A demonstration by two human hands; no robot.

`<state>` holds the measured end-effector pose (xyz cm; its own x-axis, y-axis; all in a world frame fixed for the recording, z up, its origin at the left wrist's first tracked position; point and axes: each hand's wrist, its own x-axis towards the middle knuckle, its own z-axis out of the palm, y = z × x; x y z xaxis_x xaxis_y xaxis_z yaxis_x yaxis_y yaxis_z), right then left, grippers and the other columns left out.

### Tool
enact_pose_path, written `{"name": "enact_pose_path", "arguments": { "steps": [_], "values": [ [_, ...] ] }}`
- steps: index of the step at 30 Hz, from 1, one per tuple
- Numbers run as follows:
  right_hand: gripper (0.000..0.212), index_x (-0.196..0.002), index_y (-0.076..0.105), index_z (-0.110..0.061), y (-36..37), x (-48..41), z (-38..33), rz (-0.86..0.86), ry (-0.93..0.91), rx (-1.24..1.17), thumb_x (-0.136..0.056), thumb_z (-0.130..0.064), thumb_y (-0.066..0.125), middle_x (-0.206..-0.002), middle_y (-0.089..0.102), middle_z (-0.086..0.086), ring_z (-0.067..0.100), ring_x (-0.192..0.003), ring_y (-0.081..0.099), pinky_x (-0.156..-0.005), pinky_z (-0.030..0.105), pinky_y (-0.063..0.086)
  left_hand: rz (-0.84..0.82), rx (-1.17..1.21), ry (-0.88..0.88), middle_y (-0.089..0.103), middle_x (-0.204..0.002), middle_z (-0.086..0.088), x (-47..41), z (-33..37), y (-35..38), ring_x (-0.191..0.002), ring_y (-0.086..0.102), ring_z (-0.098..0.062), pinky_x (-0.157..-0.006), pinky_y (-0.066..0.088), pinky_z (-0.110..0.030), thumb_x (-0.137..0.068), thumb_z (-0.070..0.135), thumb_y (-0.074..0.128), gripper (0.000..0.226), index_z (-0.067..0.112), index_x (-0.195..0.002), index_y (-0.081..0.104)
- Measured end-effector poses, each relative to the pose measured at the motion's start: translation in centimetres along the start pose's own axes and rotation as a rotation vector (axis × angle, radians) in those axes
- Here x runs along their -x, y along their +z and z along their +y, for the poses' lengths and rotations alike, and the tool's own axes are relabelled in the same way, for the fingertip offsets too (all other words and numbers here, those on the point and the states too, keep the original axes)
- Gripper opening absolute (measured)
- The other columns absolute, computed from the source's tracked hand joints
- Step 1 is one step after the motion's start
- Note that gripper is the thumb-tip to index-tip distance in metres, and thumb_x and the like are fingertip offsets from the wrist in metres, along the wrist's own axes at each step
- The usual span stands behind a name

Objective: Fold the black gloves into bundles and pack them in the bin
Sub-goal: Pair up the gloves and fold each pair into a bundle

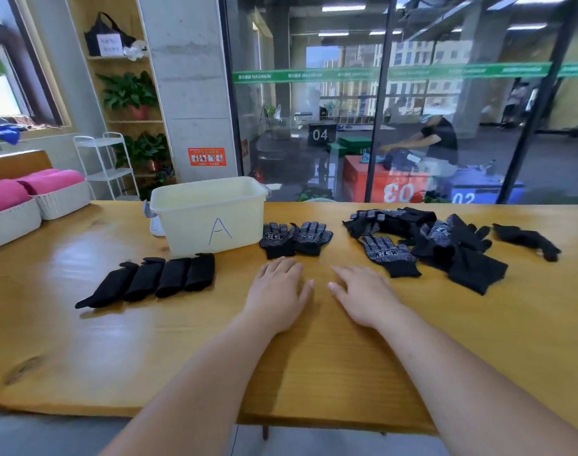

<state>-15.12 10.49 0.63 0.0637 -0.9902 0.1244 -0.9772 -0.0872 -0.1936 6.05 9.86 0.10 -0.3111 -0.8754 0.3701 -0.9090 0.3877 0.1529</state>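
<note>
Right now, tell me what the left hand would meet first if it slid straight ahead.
The left hand would likely meet the flat pair of black dotted knit gloves lying just ahead.

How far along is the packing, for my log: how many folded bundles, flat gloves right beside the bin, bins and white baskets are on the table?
Folded bundles: 4
Flat gloves: 2
Bin: 1
White baskets: 2
Total: 9
</note>
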Motion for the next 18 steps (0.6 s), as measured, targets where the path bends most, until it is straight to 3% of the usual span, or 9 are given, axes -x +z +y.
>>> {"name": "enact_pose_path", "arguments": {
  "steps": [9,18],
  "values": [
    [0.069,-0.166,0.027,-0.038,0.2,0.3,4.8,0.046,0.198,0.013,-0.105,-0.071,0.024,-0.177,0.014,0.002,0.028,-0.164,0.005,-0.131,0.055,0.01,-0.063,0.016,0.025,0.038,-0.169,0.003,-3.5,3.2,2.3,-0.16,0.024,-0.021,-0.131,0.017,-0.045,-0.11,0.06,0.03,0.063,0.024,-0.159,0.045],
    [0.064,-0.163,0.035,-0.034,1.2,-0.6,4.4,0.163,0.2,0.08,-0.107,-0.063,0.024,-0.171,0.033,0.0,0.027,-0.157,0.026,-0.131,0.052,0.009,-0.152,-0.008,-0.099,0.024,-0.176,-0.004,-7.8,2.7,5.1,-0.164,0.009,-0.024,-0.133,0.007,-0.051,-0.108,0.066,0.021,0.075,0.02,-0.168,0.027]
  ]
}}
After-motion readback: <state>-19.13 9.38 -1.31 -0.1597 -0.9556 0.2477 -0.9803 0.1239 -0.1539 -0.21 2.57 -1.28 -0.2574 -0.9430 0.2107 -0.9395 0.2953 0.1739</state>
